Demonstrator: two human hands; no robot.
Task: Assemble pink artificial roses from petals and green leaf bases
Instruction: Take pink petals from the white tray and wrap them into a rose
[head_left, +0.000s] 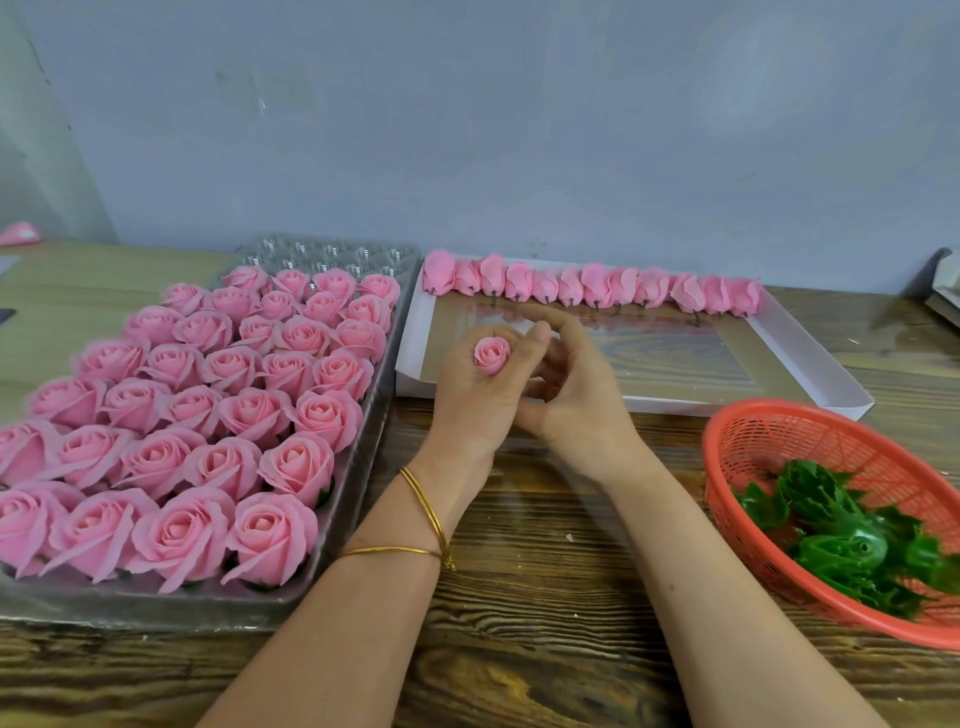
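Head view, leftmost: a clear plastic tray (332, 254) packed with finished pink roses (228, 374), then your left hand (467, 400) gripping a small pink rosebud (492, 355) over the wooden table (545, 597). Your right hand (576, 400) curls against the left, though I cannot tell whether it grips anything. Beyond, a white shallow box (410, 338) holds pink buds (597, 286); a red mesh basket (810, 441) holds green leaf bases (841, 540).

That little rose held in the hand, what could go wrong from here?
The left hand grips the small rosebud closely; squeezing harder might crush its petals. The red basket of green leaf bases sits close beside the right arm, so a careless reach could perhaps tip it.
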